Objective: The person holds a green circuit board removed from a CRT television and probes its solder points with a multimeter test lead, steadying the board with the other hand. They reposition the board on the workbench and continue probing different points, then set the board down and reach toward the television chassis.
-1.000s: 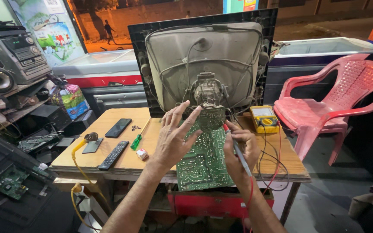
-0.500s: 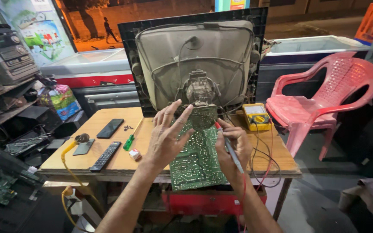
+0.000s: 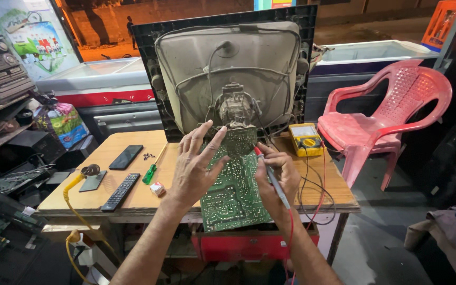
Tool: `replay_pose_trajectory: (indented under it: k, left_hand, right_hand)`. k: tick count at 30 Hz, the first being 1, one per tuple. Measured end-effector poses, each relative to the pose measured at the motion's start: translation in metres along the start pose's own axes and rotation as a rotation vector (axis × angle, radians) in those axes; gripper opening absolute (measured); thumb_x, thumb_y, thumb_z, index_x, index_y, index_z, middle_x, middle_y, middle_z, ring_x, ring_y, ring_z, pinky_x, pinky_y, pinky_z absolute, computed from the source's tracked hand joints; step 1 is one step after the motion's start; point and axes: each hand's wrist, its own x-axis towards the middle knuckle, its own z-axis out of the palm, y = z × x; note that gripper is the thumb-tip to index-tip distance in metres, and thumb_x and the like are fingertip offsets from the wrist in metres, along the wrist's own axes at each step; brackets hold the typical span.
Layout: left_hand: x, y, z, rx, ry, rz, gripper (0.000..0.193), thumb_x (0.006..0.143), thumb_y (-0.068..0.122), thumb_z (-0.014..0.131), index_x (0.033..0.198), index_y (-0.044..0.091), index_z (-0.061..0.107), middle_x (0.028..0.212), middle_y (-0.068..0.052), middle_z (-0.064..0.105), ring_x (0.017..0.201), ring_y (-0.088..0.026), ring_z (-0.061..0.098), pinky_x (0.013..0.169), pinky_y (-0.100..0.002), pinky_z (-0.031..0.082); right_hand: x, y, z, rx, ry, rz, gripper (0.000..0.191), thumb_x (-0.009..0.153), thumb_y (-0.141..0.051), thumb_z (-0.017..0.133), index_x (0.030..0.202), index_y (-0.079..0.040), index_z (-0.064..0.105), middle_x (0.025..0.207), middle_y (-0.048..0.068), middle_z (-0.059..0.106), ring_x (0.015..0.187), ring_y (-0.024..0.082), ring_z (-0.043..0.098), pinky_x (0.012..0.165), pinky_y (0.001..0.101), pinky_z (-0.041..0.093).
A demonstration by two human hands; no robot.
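Note:
A green circuit board [image 3: 234, 192] lies tilted over the front edge of the wooden table [image 3: 175, 153], below the bare back of an old tube television [image 3: 228, 68]. My left hand [image 3: 196, 166] rests on the board's left edge with fingers spread, fingertips near the small board on the tube neck [image 3: 239, 140]. My right hand [image 3: 275, 177] holds a red test probe [image 3: 271, 177], its tip touching the upper right part of the board. A red lead runs from the probe down past my wrist.
A yellow multimeter [image 3: 306, 139] sits right of the board with leads trailing. On the table's left are a phone [image 3: 126, 157], a remote control [image 3: 121, 191], a green screwdriver [image 3: 149, 173] and a soldering iron stand [image 3: 89, 171]. A red plastic chair [image 3: 381, 121] stands at right.
The view has shifted slightly. My left hand's fingers have moved up toward the neck board, and my right hand stays on the probe at the board.

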Motion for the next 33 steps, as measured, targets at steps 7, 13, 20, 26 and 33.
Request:
replay_pose_trajectory:
  k: [7,13,20,26,33]
  left_hand:
    - [-0.0012,-0.0011,-0.0019,-0.008,-0.005,-0.004,0.072,0.085,0.023,0.081,0.151,0.018,0.052,0.153,-0.016,0.045,0.138,-0.038,0.045,0.114,-0.05,0.037]
    - [0.0006,-0.0021,-0.0049,-0.003,0.012,0.017,0.072,0.085,0.022,0.081,0.151,0.018,0.051,0.153,-0.017,0.045,0.137,-0.039,0.045,0.113,-0.051,0.037]
    - [-0.0002,-0.001,-0.0061,0.0,0.016,0.007,0.07,0.087,0.024,0.08,0.151,0.02,0.051,0.153,-0.016,0.045,0.137,-0.038,0.046,0.114,-0.051,0.036]
    - [-0.0007,-0.0017,-0.0056,0.0,0.001,-0.004,0.07,0.087,0.025,0.079,0.151,0.02,0.051,0.154,-0.016,0.044,0.138,-0.037,0.045,0.115,-0.05,0.036]
    - [-0.0015,-0.0027,-0.0046,0.002,-0.005,-0.005,0.069,0.088,0.026,0.079,0.151,0.02,0.051,0.154,-0.016,0.043,0.138,-0.037,0.044,0.115,-0.05,0.036]
  right_hand:
    - [-0.003,0.0016,0.003,0.042,0.016,0.021,0.014,0.096,0.008,0.065,0.098,0.0,0.053,0.103,0.015,0.066,0.123,0.032,0.069,0.099,0.0348,0.057]
    - [-0.001,0.0001,0.0037,0.003,0.01,-0.005,0.014,0.095,0.007,0.064,0.098,0.001,0.052,0.105,0.015,0.066,0.122,0.031,0.07,0.1,0.0349,0.056]
    - [-0.0004,0.0015,0.0052,-0.03,0.021,-0.022,0.016,0.094,0.006,0.066,0.098,0.0,0.052,0.105,0.016,0.068,0.121,0.031,0.071,0.099,0.0342,0.058]
    - [-0.0005,0.0022,0.0043,-0.034,0.016,-0.022,0.016,0.094,0.007,0.066,0.098,0.0,0.052,0.106,0.016,0.068,0.121,0.031,0.071,0.099,0.0342,0.058]
    - [-0.0055,0.0097,0.005,0.127,0.003,0.036,0.013,0.098,0.007,0.06,0.104,0.003,0.05,0.111,0.018,0.063,0.127,0.032,0.067,0.102,0.035,0.058]
